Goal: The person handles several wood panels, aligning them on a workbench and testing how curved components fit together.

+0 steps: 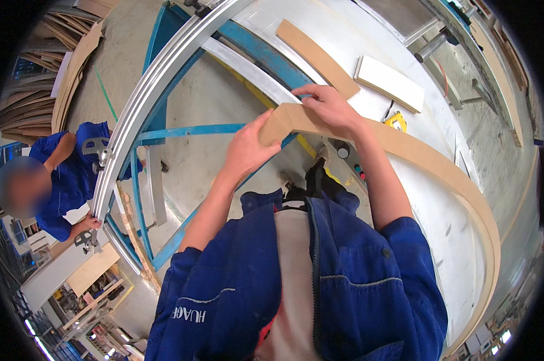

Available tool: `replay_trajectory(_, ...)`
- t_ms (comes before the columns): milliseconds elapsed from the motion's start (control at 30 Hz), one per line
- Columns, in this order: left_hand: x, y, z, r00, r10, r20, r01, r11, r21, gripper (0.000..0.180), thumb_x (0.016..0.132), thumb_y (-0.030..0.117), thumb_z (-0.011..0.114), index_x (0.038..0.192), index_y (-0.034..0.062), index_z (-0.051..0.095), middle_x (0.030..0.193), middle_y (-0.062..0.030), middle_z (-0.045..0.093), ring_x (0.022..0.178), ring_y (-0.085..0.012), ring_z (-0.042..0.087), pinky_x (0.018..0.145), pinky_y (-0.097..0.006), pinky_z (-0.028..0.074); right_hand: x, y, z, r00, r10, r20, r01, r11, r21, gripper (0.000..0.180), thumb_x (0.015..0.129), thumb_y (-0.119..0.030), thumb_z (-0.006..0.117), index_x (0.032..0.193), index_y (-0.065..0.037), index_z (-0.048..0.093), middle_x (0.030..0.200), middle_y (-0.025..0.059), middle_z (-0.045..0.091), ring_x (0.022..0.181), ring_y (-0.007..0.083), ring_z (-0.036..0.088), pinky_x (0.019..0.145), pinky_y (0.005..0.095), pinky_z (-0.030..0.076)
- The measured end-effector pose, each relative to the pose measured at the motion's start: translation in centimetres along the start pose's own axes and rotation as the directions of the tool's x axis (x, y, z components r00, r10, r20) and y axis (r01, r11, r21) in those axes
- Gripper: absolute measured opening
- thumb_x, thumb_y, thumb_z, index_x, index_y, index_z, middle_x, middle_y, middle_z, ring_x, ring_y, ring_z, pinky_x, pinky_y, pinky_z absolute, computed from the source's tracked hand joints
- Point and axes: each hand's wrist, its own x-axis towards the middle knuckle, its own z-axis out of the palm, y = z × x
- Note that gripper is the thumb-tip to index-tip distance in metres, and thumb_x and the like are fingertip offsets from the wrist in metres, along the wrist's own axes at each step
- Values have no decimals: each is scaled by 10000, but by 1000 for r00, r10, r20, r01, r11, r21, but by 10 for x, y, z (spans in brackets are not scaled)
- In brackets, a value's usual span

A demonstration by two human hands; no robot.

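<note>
A long brown wooden board (pixel 416 144) lies along the white worktable (pixel 452 234), its left end reaching past the table's near edge. At that end a short angled section (pixel 278 125) shows a seam line against the long part; whether it is a separate piece I cannot tell. My left hand (pixel 248 149) is closed round this end, thumb on the near side and fingers on the far side. Just right of the seam, my right hand (pixel 332 108) grips the board from above, its index finger stretched left over the far edge. Its thumb is hard to make out.
Beyond the board lie a shorter brown board (pixel 317 57), a white panel stack (pixel 389 83) and a yellow tape measure (pixel 396 121). To the left runs a metal rail (pixel 145 90) on a blue frame (pixel 193 131). A co-worker (pixel 67 174) in blue touches that rail.
</note>
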Motion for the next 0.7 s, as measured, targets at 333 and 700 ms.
replay_trajectory(333, 2, 1, -1, 999, -24, 33, 23, 1000, 17, 802, 765, 316, 739, 1522, 129, 548, 1383, -190, 668, 1270, -358, 637, 1064, -434, 509, -6, -1, 4, 976, 24, -216, 1, 994, 113, 306, 977, -158, 590, 1205, -19, 738, 984, 116, 732, 883, 177, 668, 823, 353, 546)
replay_trajectory(700, 3, -4, 1, 998, -42, 50, 42, 999, -14, 807, 785, 273, 774, 1544, 154, 528, 1363, -215, 672, 1242, -356, 659, 1051, -415, 517, -3, 4, 8, 957, -26, -289, 42, 998, 51, 277, 984, -164, 601, 1167, -10, 742, 995, 131, 751, 843, 186, 703, 802, 355, 565)
